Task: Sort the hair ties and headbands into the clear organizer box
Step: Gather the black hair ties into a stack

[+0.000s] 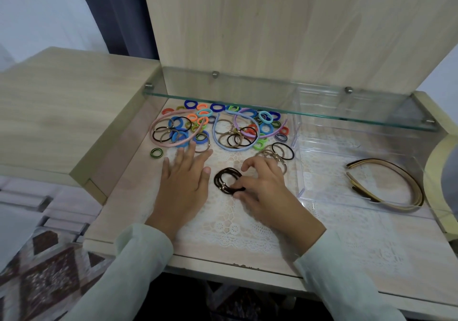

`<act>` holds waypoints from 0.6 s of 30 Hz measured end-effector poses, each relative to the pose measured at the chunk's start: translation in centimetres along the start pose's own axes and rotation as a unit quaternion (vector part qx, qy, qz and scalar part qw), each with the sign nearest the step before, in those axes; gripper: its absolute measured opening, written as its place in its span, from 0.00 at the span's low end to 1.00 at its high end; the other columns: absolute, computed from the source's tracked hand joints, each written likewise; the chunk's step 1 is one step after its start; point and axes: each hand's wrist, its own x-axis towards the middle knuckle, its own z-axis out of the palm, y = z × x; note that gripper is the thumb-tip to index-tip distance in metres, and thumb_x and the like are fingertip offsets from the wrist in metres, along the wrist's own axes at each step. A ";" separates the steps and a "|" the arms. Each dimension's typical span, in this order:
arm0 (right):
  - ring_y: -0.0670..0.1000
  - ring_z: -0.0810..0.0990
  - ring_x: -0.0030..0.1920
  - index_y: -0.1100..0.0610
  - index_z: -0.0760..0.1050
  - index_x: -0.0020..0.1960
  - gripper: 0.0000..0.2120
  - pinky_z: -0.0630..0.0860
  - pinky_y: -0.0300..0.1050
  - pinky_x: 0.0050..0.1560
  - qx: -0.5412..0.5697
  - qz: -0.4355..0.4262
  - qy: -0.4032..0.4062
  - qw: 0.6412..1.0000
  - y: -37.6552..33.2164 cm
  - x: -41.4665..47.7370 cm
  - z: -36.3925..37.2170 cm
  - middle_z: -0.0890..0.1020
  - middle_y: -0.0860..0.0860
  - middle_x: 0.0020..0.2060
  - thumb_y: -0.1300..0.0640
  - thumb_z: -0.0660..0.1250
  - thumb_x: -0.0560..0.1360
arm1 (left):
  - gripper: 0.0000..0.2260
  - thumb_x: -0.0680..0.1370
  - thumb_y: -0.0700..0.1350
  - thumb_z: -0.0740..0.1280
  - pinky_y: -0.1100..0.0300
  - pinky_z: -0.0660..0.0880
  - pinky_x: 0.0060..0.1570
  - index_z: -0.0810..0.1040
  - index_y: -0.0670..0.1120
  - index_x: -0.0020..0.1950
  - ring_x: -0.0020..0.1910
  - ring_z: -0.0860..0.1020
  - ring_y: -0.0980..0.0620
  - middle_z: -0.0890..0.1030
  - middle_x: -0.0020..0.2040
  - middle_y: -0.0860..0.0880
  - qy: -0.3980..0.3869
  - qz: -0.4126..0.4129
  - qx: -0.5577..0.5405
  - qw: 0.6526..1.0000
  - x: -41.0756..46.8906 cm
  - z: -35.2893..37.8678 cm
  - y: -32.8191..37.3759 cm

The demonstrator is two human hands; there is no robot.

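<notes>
A stack of dark brown hair ties [226, 179] lies on the lace mat between my hands. My right hand [266, 191] has curled fingers over its right side, thumb and fingertips pinching the ties. My left hand [184, 179] lies flat with straight fingers, its tips near a beige hair tie [203, 147]. Behind them spreads a pile of coloured hair ties [223, 122] with a pink headband [173, 132], a light blue headband [233, 147] and a purple one [247, 112]. The clear organizer box [301, 191] stands at the right, holding brown and gold headbands [386, 187].
A glass shelf [272, 102] hangs over the back of the pile and the box. A wooden panel stands behind. A lone green tie [156, 152] lies at the left. More beige and black ties [280, 152] sit beside the box's left wall. The table's front edge is near.
</notes>
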 end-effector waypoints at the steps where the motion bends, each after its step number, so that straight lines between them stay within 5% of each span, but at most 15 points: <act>1: 0.54 0.66 0.57 0.54 0.83 0.44 0.06 0.64 0.51 0.54 -0.005 -0.013 0.006 1.000 0.0 0.0 0.0 0.75 0.53 0.52 0.54 0.70 0.69 | 0.21 0.84 0.52 0.47 0.44 0.42 0.76 0.59 0.59 0.77 0.80 0.48 0.47 0.49 0.81 0.52 0.000 -0.001 -0.004 1.000 0.0 -0.1 0.0; 6: 0.56 0.69 0.53 0.57 0.81 0.40 0.03 0.71 0.55 0.49 -0.046 -0.061 0.019 0.997 -0.3 0.2 0.1 0.76 0.53 0.48 0.59 0.74 0.67 | 0.20 0.84 0.49 0.51 0.47 0.39 0.76 0.62 0.61 0.76 0.80 0.48 0.52 0.52 0.81 0.54 -0.010 -0.014 -0.081 0.997 0.2 -0.5 0.0; 9: 0.53 0.68 0.52 0.58 0.80 0.40 0.06 0.66 0.48 0.49 -0.086 -0.085 0.011 0.993 -0.4 0.6 0.3 0.76 0.52 0.47 0.61 0.76 0.66 | 0.17 0.84 0.49 0.51 0.50 0.40 0.77 0.69 0.62 0.69 0.77 0.55 0.61 0.63 0.77 0.57 0.008 -0.036 -0.202 0.979 0.1 -1.5 0.1; 12: 0.52 0.67 0.51 0.59 0.80 0.41 0.04 0.66 0.48 0.49 -0.064 -0.078 0.016 0.995 -0.1 1.1 0.4 0.77 0.52 0.46 0.60 0.74 0.67 | 0.14 0.85 0.46 0.54 0.54 0.41 0.77 0.72 0.61 0.64 0.54 0.61 0.83 0.68 0.67 0.64 0.009 -0.070 -0.279 0.958 -0.2 -2.6 0.8; 14: 0.53 0.68 0.50 0.58 0.81 0.41 0.04 0.65 0.48 0.49 -0.031 -0.047 0.025 0.998 0.0 1.3 0.5 0.77 0.51 0.45 0.57 0.71 0.68 | 0.13 0.85 0.46 0.54 0.55 0.42 0.76 0.73 0.60 0.63 0.49 0.60 0.77 0.69 0.60 0.69 0.009 -0.094 -0.308 0.947 -0.1 -2.8 1.3; 18: 0.52 0.69 0.50 0.58 0.82 0.43 0.07 0.63 0.46 0.52 0.045 0.037 0.046 0.997 0.1 2.0 0.8 0.75 0.47 0.45 0.55 0.71 0.69 | 0.11 0.84 0.47 0.57 0.48 0.49 0.76 0.75 0.61 0.58 0.71 0.61 0.55 0.72 0.53 0.67 0.024 -0.141 -0.343 0.928 0.3 -2.9 1.5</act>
